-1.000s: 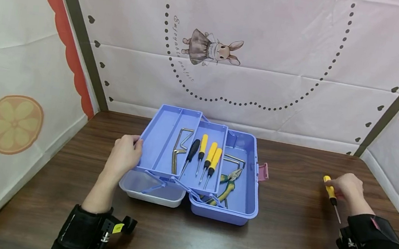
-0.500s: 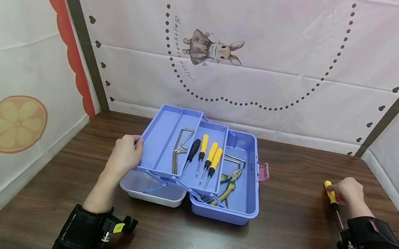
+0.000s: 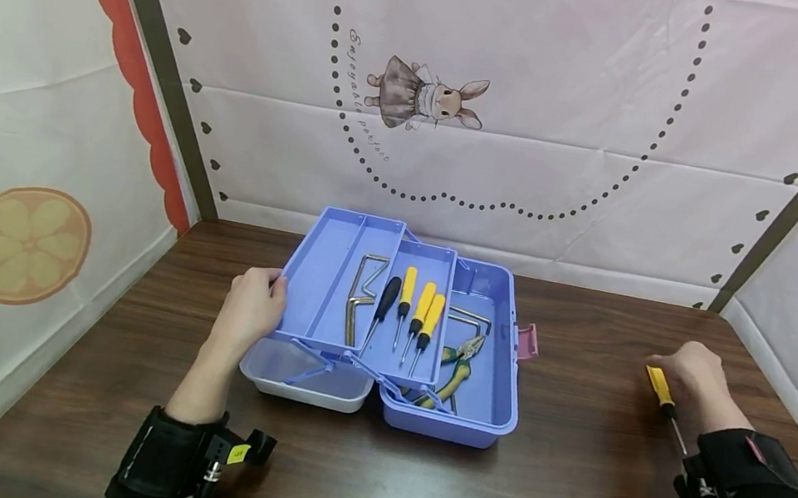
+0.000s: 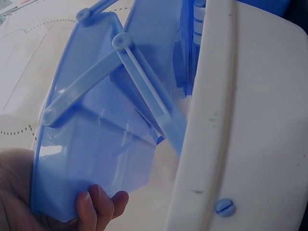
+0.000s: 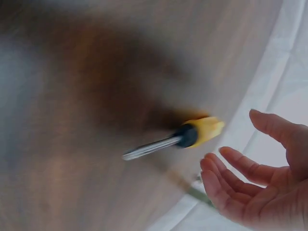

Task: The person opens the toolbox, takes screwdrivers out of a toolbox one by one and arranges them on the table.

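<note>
My left hand [image 3: 251, 305] grips the left edge of the upper blue tray [image 3: 312, 280] of an opened toolbox [image 3: 450, 434]. In the left wrist view its fingers [image 4: 98, 207] curl round the tray's end; the thumb is hidden. At the right, a yellow-and-black screwdriver [image 3: 661, 387] lies on the table, its tip toward me. My right hand [image 3: 703, 377] is just beside its handle. The right wrist view shows that hand with fingers spread, apart from the screwdriver [image 5: 202, 131]. Several yellow screwdrivers [image 3: 432, 314] and a black-handled one [image 3: 388, 298] lie in the lower tray.
Bent metal keys [image 3: 351, 314] lie in the upper tray. Pliers [image 3: 453, 382] and more bent keys [image 3: 469, 319] sit in the toolbox base, whose pink latch [image 3: 527, 343] sticks out rightward. The pale lid [image 3: 304, 396] hangs open under the trays. Printed cloth walls [image 3: 541, 91] enclose the wooden table [image 3: 566, 473].
My right hand has let go of the screwdriver and moved slightly up and away from it. The screwdriver stays on the table. My left hand keeps its hold on the tray.
</note>
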Demonstrator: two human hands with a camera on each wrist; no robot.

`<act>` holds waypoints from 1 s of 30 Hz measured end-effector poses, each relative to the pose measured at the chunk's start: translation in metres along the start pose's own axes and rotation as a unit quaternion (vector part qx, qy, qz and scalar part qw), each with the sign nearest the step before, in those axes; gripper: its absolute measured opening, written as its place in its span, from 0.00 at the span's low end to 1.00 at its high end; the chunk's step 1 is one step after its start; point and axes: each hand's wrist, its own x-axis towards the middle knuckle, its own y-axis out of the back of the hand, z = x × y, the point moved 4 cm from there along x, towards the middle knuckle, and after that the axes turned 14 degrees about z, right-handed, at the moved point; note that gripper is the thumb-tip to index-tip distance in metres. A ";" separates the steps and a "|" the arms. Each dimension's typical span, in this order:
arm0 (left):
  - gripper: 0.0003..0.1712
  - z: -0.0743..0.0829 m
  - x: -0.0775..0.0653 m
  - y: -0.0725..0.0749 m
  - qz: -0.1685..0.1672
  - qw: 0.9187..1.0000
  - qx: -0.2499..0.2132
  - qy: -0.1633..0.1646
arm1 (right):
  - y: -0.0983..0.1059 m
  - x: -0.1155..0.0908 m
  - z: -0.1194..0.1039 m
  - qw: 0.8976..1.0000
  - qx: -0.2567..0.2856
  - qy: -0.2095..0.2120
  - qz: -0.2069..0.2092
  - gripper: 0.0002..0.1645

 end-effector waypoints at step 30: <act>0.20 -0.001 0.000 0.000 -0.014 1.000 0.002 0.012 | 0.004 -0.052 -0.272 0.957 0.126 0.252 0.068 0.12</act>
